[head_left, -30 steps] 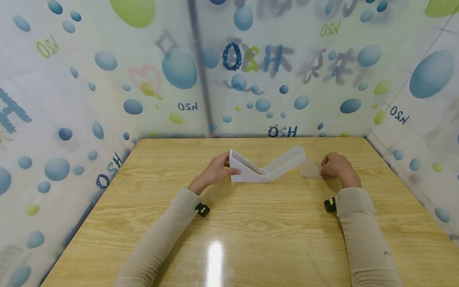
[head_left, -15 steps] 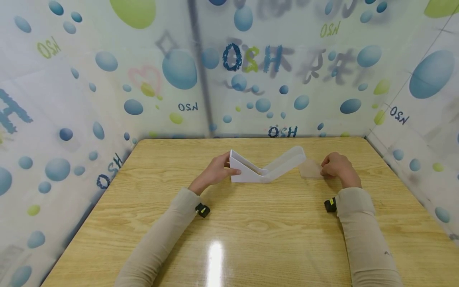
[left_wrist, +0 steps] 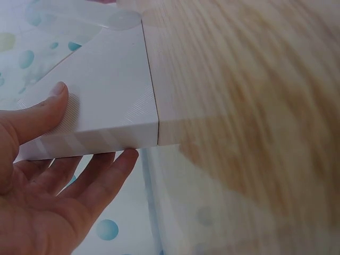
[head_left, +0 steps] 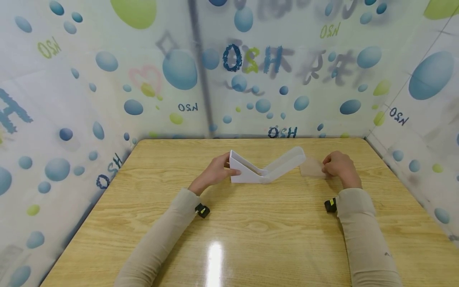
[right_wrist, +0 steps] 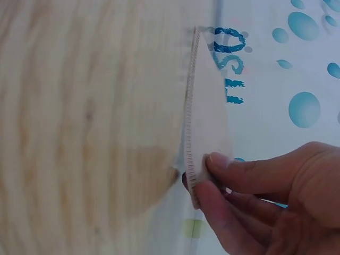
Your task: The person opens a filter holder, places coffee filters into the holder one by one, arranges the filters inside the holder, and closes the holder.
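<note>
A white box (head_left: 244,170) with a slanted top stands on the table, its translucent lid (head_left: 287,162) swung open to the right. Inside the slot, a thin strip of brown shows. My left hand (head_left: 215,171) grips the box's left end, with the thumb on the front face and the fingers behind; the left wrist view shows this thumb (left_wrist: 45,114) on ribbed texture. To the right of the lid, my right hand (head_left: 338,167) pinches a beige paper coffee filter (head_left: 311,167) at its corner. In the right wrist view the filter (right_wrist: 210,111) has a crimped seam along one edge.
The wooden table (head_left: 251,227) runs back to a wall covering (head_left: 305,79) printed with blue and green drops. Side walls rise left and right. Small black cameras (head_left: 202,210) sit at both wrists, by the beige sleeves.
My right hand has shifted very slightly, and the filter's near edge has risen a little with it. My left hand and the box have stayed in place.
</note>
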A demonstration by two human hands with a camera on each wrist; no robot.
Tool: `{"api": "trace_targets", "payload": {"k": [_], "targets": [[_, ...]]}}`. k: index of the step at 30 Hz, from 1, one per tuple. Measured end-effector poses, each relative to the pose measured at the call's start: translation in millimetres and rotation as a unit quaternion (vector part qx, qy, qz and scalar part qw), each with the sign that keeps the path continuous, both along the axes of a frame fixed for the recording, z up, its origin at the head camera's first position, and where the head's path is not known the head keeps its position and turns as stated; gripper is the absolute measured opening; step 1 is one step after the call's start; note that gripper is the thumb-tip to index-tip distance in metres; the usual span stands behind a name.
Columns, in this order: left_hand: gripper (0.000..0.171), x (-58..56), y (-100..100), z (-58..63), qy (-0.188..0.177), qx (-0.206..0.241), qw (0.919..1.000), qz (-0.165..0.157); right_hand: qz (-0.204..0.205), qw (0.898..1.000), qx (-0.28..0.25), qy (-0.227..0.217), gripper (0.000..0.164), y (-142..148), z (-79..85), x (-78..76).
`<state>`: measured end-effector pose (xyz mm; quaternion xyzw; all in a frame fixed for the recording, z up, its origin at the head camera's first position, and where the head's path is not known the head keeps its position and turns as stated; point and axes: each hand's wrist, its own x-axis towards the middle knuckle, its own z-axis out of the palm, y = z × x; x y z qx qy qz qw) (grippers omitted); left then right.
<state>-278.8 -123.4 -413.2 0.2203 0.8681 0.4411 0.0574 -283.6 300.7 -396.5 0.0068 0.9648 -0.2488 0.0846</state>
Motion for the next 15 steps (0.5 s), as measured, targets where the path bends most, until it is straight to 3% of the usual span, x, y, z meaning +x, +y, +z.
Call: {"api": "trace_targets", "payload": {"k": [9, 15], "targets": [[0.039, 0.6, -0.1, 0.7, 0.007, -0.005, 1.0, 0.002, -0.012, 0.999, -0.03, 0.004, 0.043, 2.9, 1.9, 1.2], [0.039, 0.9, -0.4, 0.3, 0.006, -0.003, 1.0, 0.001, -0.008, 0.999, -0.019, 0.033, 0.042, 4.8, 3.5, 0.5]]}}
